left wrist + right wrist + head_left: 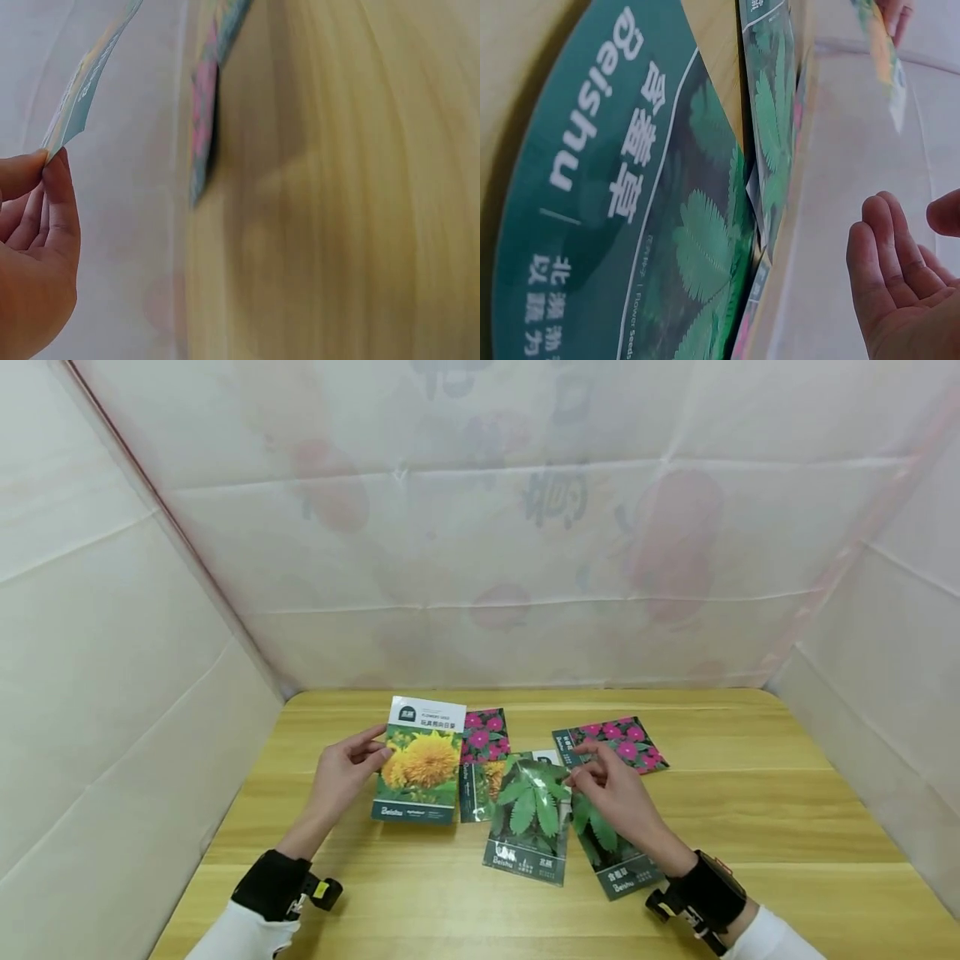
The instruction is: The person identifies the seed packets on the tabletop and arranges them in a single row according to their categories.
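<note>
My left hand (339,781) pinches the left edge of a seed packet with yellow flowers (420,768), raised off the table. In the left wrist view, thumb and fingers of the left hand (46,240) meet on a corner of that packet (84,101). Over two packets with green leaves hovers my right hand (618,802). One leaf packet (525,827) lies at the middle, the other (622,868) partly beneath the hand. In the right wrist view, the right hand (904,281) shows a gap between thumb and fingers, with nothing held.
A packet with pink flowers (633,745) lies at the right behind my right hand. Another pink-flower packet (487,735) and a second yellow-flower packet (474,806) overlap beside the raised one. Pale sheet walls (450,652) surround the wooden table (405,902).
</note>
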A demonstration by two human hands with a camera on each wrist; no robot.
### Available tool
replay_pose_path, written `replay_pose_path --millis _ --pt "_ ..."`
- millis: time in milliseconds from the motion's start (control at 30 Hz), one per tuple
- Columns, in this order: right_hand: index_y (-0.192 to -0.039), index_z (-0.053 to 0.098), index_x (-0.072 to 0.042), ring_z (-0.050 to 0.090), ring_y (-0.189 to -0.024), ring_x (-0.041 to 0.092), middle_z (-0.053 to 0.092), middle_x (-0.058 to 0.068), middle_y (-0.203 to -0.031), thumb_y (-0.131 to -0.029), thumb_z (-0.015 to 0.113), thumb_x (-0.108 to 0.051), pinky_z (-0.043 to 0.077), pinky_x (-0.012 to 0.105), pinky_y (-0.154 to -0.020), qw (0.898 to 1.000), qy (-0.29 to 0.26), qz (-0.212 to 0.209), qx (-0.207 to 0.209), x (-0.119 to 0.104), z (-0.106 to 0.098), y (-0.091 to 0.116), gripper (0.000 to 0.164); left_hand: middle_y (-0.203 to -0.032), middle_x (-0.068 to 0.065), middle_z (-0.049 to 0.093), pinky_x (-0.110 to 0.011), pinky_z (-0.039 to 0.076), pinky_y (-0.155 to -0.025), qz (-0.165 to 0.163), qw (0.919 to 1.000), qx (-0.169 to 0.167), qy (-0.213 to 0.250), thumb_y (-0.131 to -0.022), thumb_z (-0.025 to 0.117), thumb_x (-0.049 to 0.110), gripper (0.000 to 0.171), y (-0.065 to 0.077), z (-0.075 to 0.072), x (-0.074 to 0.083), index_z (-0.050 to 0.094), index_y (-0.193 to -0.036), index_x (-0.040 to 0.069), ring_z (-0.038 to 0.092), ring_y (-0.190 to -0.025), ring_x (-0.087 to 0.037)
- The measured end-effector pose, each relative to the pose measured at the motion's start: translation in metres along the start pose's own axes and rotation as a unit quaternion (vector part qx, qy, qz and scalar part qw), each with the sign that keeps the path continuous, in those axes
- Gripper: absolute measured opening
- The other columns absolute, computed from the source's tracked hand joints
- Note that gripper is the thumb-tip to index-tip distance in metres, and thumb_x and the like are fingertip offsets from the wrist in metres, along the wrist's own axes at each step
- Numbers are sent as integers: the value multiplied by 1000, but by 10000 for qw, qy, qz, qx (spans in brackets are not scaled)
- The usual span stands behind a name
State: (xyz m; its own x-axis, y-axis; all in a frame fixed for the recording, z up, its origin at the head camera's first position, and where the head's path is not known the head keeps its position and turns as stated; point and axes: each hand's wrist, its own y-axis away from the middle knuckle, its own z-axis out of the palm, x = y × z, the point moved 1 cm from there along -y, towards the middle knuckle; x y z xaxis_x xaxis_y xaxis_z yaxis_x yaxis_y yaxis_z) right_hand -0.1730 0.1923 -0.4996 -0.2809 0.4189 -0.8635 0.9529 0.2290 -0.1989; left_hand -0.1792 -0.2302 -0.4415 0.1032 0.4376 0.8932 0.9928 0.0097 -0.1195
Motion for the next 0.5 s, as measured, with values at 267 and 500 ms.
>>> replay_pose_path --millis 267,500 --pt "-142 49 -8 71 -97 28 73 10 -101 -111 52 -21 57 28 -90 9993 129 323 -139 -51 -8 7 34 -105 -15 74 -20 53 -63 -218 9954 112 -926 -101 71 14 41 2 -22 -29 64 -138 -2 70 -87 -17" --pt "-139 52 -7 70 -86 26 73 7 -94 -111 53 -19 49 27 -71 9990 437 109 -79 -46 -9 9 31 -103 -16 74 -22 54 -64 -355 9887 -44 -1455 -100 70 10 40 8 -38 -44 62 -136 -6 70 -89 -25"
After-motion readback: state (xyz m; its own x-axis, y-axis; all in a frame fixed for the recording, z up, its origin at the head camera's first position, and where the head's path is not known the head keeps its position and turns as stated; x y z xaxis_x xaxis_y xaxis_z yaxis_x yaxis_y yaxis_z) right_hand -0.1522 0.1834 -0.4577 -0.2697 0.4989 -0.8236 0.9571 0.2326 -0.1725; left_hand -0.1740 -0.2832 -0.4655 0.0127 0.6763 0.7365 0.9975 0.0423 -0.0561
